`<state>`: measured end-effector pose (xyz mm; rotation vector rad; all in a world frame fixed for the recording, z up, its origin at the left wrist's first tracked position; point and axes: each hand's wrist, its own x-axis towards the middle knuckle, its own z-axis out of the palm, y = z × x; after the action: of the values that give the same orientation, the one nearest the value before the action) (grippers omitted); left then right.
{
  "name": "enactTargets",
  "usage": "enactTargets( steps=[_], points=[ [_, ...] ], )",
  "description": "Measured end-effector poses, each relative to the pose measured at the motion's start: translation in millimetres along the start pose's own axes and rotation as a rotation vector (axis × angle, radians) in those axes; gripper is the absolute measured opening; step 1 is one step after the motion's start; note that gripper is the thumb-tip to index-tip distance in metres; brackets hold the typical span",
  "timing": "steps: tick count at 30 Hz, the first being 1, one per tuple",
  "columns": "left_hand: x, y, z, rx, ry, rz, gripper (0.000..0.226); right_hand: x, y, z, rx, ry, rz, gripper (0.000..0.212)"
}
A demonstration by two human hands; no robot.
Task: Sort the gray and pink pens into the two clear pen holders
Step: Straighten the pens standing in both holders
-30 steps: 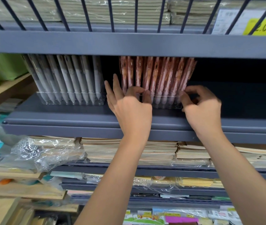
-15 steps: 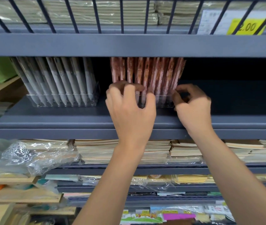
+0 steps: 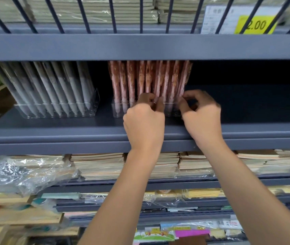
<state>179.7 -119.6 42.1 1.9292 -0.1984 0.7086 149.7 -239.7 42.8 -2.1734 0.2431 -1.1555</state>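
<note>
The pink pens (image 3: 147,78) stand packed in a row in the right holder (image 3: 118,110), a clear tray in the middle of a gray shelf (image 3: 70,131), their tops reaching up to the shelf above. Both hands are at this holder's front. The left hand (image 3: 144,122) is curled, thumb and fingers pinching the lower ends of pens near the middle of the row. The right hand (image 3: 202,117) is also curled, its thumb and forefinger closed on the rightmost pens at the holder's right end; whether it touches the clear wall too cannot be told. The 2 hands are near each other but apart.

The gray pens (image 3: 52,85) fill the left holder (image 3: 55,112), which sits on the same shelf, left of the pink one with a gap between them; these pens lean left.

Below the shelf lie stacks of notebooks (image 3: 105,165), with crumpled plastic wrap (image 3: 22,175) to their left. Above, dark bars (image 3: 112,13) fence the top shelf, and a yellow price tag (image 3: 253,24) reading 2.00 sits at upper right.
</note>
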Motion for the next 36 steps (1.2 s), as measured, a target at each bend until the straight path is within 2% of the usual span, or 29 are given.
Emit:
enactTargets(
  steps=[6,17,23,27,30,36],
  points=[
    [1.1,0.4,0.3,0.039,-0.005,0.006,0.015,0.0,0.4,0.6,0.003,0.008,-0.003,0.012],
    [-2.1,-1.5,-0.4,0.064,0.007,0.068,0.018,-1.0,-1.6,-0.5,0.012,-0.006,0.004,0.011],
    [-3.0,-2.5,-2.5,-0.037,0.011,-0.018,0.019,0.1,-2.3,-1.4,0.010,-0.009,0.020,0.013],
    [-7.7,3.5,-7.0,-0.092,0.043,0.063,0.020,0.2,-3.7,-2.0,0.012,-0.017,0.028,0.013],
    [-7.4,10.9,-4.6,-0.040,-0.014,0.108,0.022,0.8,-3.1,-2.5,0.018,-0.022,0.040,0.013],
    [-2.2,13.6,1.7,0.053,-0.129,0.038,0.024,0.6,-2.1,-2.7,0.038,-0.017,0.046,0.011]
  ],
)
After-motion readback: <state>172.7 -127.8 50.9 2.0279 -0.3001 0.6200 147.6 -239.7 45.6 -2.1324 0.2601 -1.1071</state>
